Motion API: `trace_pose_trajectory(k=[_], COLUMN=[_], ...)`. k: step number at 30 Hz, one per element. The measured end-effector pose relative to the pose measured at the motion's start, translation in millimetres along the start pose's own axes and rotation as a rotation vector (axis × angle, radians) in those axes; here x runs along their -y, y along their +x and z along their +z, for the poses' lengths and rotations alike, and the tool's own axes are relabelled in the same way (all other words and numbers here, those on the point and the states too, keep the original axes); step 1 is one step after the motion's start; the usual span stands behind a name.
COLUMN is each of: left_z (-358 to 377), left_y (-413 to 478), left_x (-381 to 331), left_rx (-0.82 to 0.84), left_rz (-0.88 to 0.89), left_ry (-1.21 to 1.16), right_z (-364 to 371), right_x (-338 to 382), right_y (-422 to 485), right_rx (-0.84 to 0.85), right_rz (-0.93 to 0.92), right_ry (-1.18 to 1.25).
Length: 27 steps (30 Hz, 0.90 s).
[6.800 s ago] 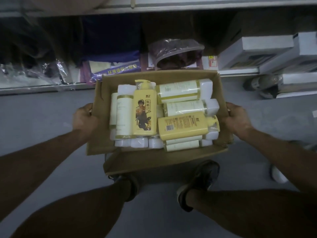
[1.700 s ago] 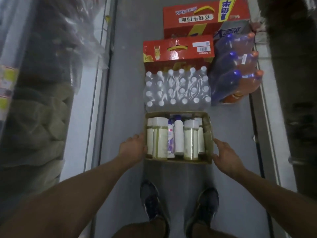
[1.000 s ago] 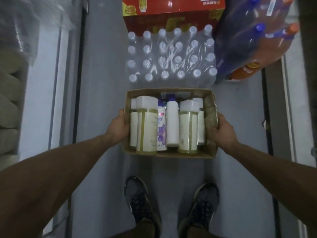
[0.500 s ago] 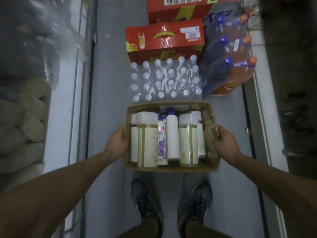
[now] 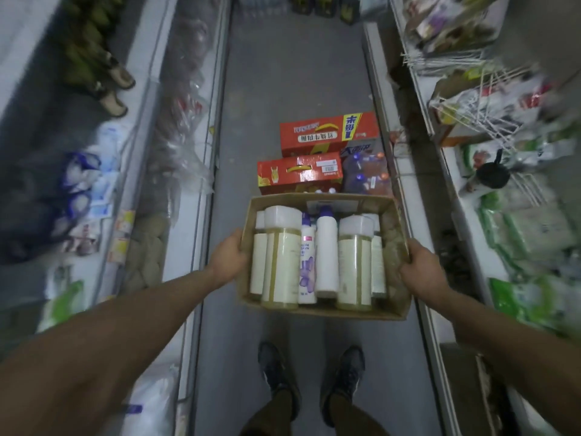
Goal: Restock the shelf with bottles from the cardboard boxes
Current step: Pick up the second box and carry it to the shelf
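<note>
A shop aisle: stocked shelves (image 5: 515,215) on both sides, red drink cartons (image 5: 327,133) on the floor.

My left forearm (image 5: 125,325) and my right forearm (image 5: 503,335) are bare from the wrist up to the lower corners of the view. My left hand (image 5: 228,259) and right hand (image 5: 419,269) are bare also. On my feet I wear dark sport shoes: the left shoe (image 5: 276,369) and the right shoe (image 5: 345,369) are grey-black, mesh-like, with dark laces and rounded toes. Above each shoe the leg shows only partly, and whether cloth covers it I cannot tell.
</note>
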<state>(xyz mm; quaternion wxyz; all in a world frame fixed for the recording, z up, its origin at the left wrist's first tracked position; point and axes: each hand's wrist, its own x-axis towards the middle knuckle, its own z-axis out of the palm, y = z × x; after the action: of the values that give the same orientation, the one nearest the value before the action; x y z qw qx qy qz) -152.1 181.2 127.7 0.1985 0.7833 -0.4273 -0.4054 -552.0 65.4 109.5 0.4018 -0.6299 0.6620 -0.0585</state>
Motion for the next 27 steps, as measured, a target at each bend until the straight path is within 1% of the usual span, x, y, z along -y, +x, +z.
trace_pose_trajectory(k=[5, 9, 12, 14, 16, 18, 20, 22, 24, 27], left_z=[-54.9, -75.6, -76.6, -74.2, -70.4, -63.2, -51.5, -35.2, -21.8, 17.4], left_y=[-74.8, -115.4, -137.2, -146.1, -150.8, -152.4, -154.6, -164.5, -168.6, -187.6], left_x=[-86.2, -117.1, -126.0, -128.2, -130.1, -130.8, -135.3, -145.9, -156.0, -176.6], left_rx=[0.035, 0.055, 0.080, 0.143, 0.212, 0.255, 0.259, 0.342, 0.415, 0.566], left_rz=[0.056, 0.073, 0.129, 0.182, 0.186, 0.205, 0.321, 0.442, 0.477, 0.560], left_ry=[-0.043, -0.068, -0.050, -0.027, 0.012, 0.109, 0.255, 0.314, 0.358, 0.482], right_z=[-73.3, -104.0, -115.4, -116.0, -112.7, -105.0, -90.3, -73.0, -59.3, -32.0], right_x=[43.9, 64.1, 64.3, 56.1, 50.0, 43.5, 31.7, 16.7, 6.4, -21.9], right_y=[-67.4, -125.8, -175.0, -206.2, -237.8, -273.4, -315.3, -360.6, -395.1, -462.1], right_rx=[-0.034, -0.081, -0.122, -0.142, -0.165, -0.207, -0.256, -0.340, -0.392, -0.497], right_rz=[0.008, 0.032, 0.087, 0.148, 0.202, 0.263, 0.352, 0.424, 0.471, 0.627], right_ry=[0.002, 0.020, 0.047, 0.073, 0.100, 0.149, 0.189, 0.255, 0.305, 0.398])
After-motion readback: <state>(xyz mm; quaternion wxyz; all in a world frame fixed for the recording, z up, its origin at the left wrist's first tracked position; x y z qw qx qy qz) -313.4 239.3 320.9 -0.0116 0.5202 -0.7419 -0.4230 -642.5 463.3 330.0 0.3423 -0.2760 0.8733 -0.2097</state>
